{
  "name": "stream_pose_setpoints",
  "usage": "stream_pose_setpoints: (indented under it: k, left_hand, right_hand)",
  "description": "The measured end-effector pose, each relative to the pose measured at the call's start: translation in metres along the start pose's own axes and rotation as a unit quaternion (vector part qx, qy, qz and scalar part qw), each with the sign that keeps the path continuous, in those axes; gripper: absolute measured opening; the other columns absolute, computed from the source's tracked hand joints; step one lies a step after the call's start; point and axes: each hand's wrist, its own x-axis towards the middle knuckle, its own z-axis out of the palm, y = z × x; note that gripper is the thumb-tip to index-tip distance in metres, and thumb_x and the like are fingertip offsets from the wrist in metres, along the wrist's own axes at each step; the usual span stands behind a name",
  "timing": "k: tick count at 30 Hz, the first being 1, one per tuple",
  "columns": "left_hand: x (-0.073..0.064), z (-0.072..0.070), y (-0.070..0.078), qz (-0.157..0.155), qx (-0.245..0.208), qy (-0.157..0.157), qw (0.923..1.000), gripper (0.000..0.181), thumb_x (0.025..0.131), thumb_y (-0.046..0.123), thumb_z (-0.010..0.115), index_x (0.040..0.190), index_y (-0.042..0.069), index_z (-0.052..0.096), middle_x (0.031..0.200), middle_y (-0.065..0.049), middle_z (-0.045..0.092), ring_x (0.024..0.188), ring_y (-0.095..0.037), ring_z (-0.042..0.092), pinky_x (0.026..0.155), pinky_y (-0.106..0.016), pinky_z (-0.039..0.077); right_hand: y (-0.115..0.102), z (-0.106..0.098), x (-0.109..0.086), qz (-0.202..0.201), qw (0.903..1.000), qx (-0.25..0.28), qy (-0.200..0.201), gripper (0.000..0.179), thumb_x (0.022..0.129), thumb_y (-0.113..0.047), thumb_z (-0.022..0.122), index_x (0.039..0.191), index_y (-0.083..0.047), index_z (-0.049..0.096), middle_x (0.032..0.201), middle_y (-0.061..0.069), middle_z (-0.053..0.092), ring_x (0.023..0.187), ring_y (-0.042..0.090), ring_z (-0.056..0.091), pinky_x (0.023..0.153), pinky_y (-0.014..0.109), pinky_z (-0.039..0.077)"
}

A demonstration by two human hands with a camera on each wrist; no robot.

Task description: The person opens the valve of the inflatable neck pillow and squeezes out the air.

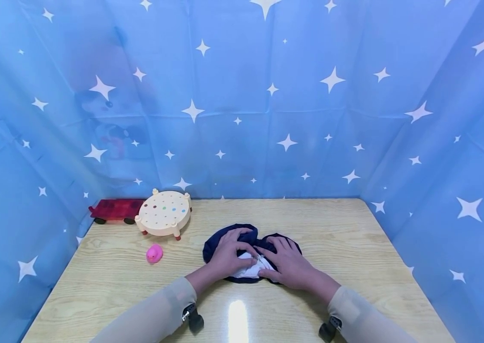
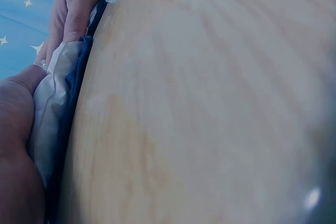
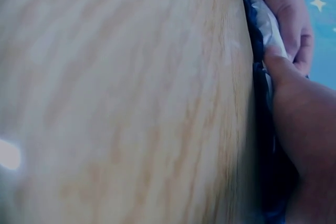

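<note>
A navy fabric pouch (image 1: 242, 279) with a white lining (image 1: 248, 271) lies spread on the table, and a zipper (image 2: 77, 85) runs along its edge. My left hand (image 1: 229, 255) grips the pouch's left part, fingers over the dark cloth and thumb at the lining. On the other side my right hand (image 1: 291, 267) grips the right part, its thumb (image 3: 281, 69) pressed on the white lining. The fingertips of both hands come close together over the middle. A small shiny bit (image 2: 42, 64) shows between them in the left wrist view. The hands hide much of the pouch.
Left of the pouch sits a pink rubber duck (image 1: 154, 254). Behind it stand a round cream toy table (image 1: 164, 214) with coloured dots and a red plaid toy cart (image 1: 115, 209). A blue star-patterned curtain (image 1: 242, 143) encloses the wooden table (image 1: 332, 219).
</note>
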Motion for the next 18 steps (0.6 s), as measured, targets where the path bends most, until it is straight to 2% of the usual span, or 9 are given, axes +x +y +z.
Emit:
stream_pose_setpoints:
  k: [12, 18]
  left_hand:
    - [-0.0045, 0.0002, 0.0029, -0.004, -0.007, -0.006, 0.9999, 0.005, 0.096, 0.043, 0.088, 0.099, 0.040, 0.086, 0.168, 0.011, 0.046, 0.161, -0.031, 0.030, 0.126, -0.072, 0.022]
    - [-0.0006, 0.0005, 0.0026, -0.012, 0.005, -0.016, 0.9998, 0.007, 0.096, 0.042, 0.088, 0.097, 0.047, 0.083, 0.166, 0.012, 0.048, 0.161, -0.029, 0.031, 0.127, -0.069, 0.023]
  right_hand:
    - [-0.0020, 0.0022, -0.0021, 0.004, 0.9998, 0.020, 0.001, 0.075, 0.109, -0.071, 0.051, 0.168, -0.026, 0.051, 0.165, 0.019, 0.044, 0.155, 0.042, 0.036, 0.122, 0.072, 0.030]
    - [0.0052, -0.0050, -0.0030, 0.002, 0.9972, 0.071, 0.024, 0.076, 0.105, -0.069, 0.063, 0.168, -0.028, 0.050, 0.163, 0.015, 0.047, 0.152, 0.041, 0.041, 0.120, 0.072, 0.034]
